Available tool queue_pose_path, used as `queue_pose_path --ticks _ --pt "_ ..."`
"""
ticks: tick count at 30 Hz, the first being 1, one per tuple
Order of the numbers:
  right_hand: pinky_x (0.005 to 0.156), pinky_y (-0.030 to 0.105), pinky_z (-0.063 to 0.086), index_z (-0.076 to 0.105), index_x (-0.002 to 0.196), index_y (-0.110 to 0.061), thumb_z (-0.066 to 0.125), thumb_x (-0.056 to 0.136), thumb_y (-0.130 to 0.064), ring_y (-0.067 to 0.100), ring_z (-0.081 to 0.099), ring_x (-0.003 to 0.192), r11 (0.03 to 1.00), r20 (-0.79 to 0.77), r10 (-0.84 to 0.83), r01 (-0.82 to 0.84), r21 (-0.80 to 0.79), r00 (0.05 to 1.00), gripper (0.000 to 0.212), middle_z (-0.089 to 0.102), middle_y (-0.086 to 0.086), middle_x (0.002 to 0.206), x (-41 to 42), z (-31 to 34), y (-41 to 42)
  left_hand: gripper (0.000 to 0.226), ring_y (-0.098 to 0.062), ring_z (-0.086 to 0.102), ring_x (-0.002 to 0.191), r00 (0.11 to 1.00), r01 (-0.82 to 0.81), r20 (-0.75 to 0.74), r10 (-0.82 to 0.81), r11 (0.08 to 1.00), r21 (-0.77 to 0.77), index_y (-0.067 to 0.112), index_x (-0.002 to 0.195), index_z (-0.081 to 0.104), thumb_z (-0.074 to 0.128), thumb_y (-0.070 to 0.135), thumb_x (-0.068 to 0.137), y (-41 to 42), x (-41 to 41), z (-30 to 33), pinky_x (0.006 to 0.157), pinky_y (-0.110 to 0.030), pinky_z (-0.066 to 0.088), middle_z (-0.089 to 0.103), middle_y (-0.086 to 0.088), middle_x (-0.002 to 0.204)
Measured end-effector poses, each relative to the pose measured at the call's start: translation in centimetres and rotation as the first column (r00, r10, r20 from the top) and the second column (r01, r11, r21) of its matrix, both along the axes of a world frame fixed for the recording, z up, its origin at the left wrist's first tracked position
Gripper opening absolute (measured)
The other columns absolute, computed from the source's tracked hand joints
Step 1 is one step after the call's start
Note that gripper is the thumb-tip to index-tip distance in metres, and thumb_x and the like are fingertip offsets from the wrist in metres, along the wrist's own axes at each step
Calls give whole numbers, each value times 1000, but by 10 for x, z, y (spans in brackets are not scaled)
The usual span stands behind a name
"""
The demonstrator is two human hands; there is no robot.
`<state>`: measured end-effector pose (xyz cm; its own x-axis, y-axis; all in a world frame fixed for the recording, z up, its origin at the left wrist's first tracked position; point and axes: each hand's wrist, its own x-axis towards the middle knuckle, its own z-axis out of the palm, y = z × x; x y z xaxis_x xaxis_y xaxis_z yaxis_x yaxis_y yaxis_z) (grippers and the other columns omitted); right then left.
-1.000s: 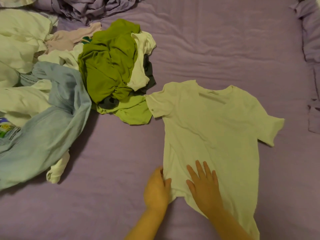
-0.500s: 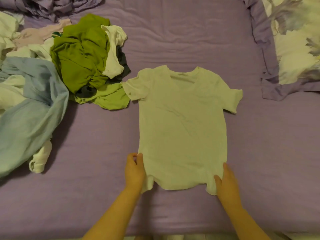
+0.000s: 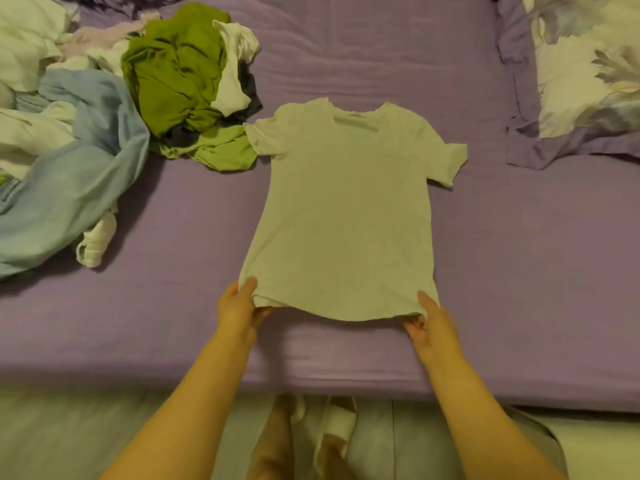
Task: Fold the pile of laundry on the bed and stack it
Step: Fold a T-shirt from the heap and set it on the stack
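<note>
A pale white T-shirt (image 3: 346, 209) lies spread flat on the purple bed (image 3: 519, 271), neck pointing away from me. My left hand (image 3: 239, 308) pinches the hem's left corner, thumb on top. My right hand (image 3: 429, 322) pinches the hem's right corner, and the hem is lifted slightly off the sheet between them. The unfolded laundry pile (image 3: 104, 109) sits at the upper left, with a green garment (image 3: 173, 71), a light blue cloth (image 3: 76, 181) and white pieces.
A floral pillow with a purple border (image 3: 571, 81) lies at the upper right. The bed's near edge (image 3: 311, 386) runs across the lower frame, with pale floor below it. Bare purple sheet surrounds the shirt to the right and front.
My right hand went from resting on the shirt's middle to its right hem corner. Both hands now pinch the hem and have pulled the shirt straight. The view has tilted down.
</note>
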<state>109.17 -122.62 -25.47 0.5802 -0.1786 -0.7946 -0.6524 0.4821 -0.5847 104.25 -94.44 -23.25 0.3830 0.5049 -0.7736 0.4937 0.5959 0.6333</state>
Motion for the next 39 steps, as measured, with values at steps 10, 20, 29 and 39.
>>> queue_pose_path --ticks 10,20,29,39 --pt "93 40 48 53 133 -13 60 92 -15 26 58 111 980 -66 -133 141 139 989 42 61 9 126 -33 -25 10 13 -26 62 82 970 -226 -147 193 938 -262 0 99 60 63 10 91 7 -25 -24 81 -38 51 60 -15 111" --pt "66 35 48 53 120 2 45 95 -5 32 55 88 843 -104 26 -78 -532 994 27 58 12 103 -41 -22 -1 30 -32 55 89 932 284 -324 -161 882 377 3 120 48 54 2 91 4 -36 -28 82 -47 52 56 -20 115" --pt "116 37 17 11 152 -28 40 100 -30 24 -2 147 -330 -609 705 -592 -735 363 60 1 3 160 -37 -22 21 56 -30 2 147 126 814 -730 -672 -351 463 26 151 18 40 23 99 -51 2 -39 117 -44 15 5 -8 160" --pt "117 41 19 10 152 -31 27 102 -43 25 0 147 -287 -696 687 -802 -524 209 54 1 -2 161 -34 -28 17 54 -36 9 143 -219 780 -706 -673 -555 287 24 148 21 40 25 98 -80 30 -52 112 -52 21 9 -11 157"
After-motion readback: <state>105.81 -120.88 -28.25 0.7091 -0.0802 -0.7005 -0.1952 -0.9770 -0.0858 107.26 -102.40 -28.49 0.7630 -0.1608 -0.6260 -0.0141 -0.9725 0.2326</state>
